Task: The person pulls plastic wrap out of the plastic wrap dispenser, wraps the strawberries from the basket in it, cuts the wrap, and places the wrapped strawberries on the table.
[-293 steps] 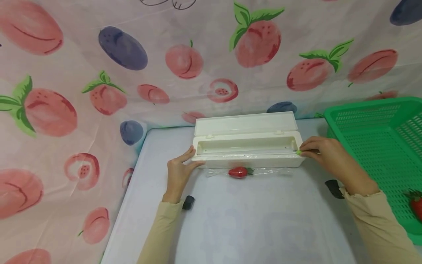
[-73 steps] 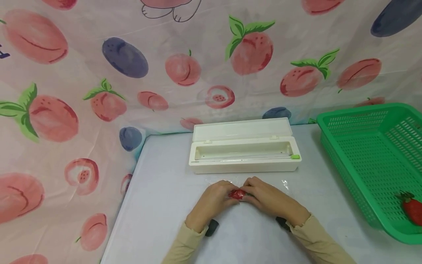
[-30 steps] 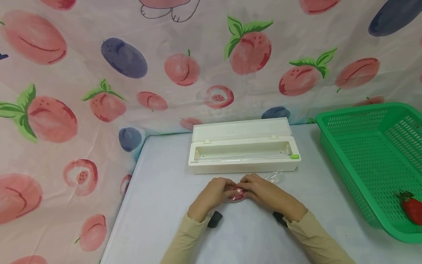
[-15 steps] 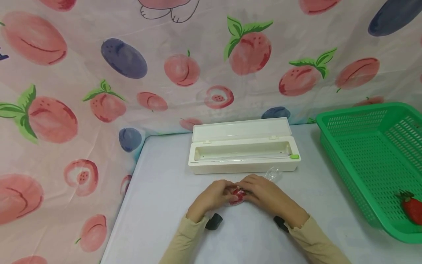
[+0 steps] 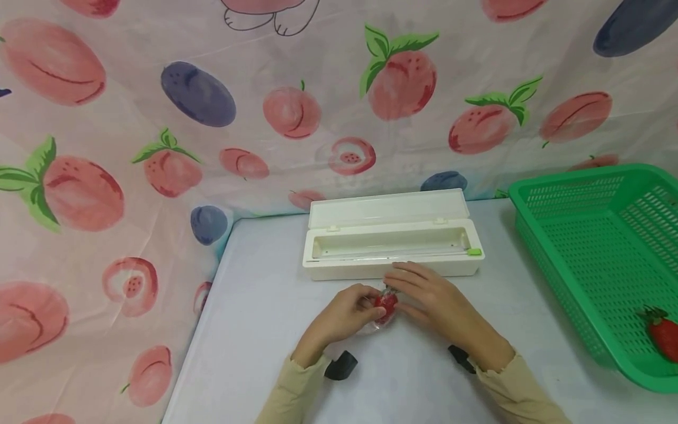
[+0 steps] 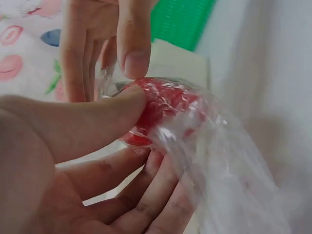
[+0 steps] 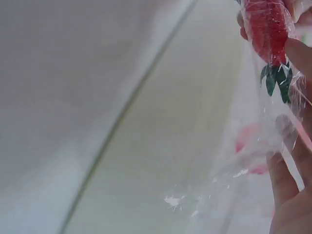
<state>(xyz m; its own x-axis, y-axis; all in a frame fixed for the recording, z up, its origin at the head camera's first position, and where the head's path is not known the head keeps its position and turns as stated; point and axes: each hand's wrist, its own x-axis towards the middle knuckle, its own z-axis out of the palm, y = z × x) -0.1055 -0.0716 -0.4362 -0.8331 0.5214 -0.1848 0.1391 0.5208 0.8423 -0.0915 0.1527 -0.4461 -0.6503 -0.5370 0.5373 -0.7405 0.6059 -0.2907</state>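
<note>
Strawberry, half wrapped in clear cling film, sits between both hands just above the pale bench, in front of the open white film dispenser. The left hand pinches it between thumb and fingers; the right hand curls its fingertips onto the film at the top. No writing is legible anywhere. A green basket holding another strawberry stands at right; a fruit-printed cloth backs the scene.
</note>
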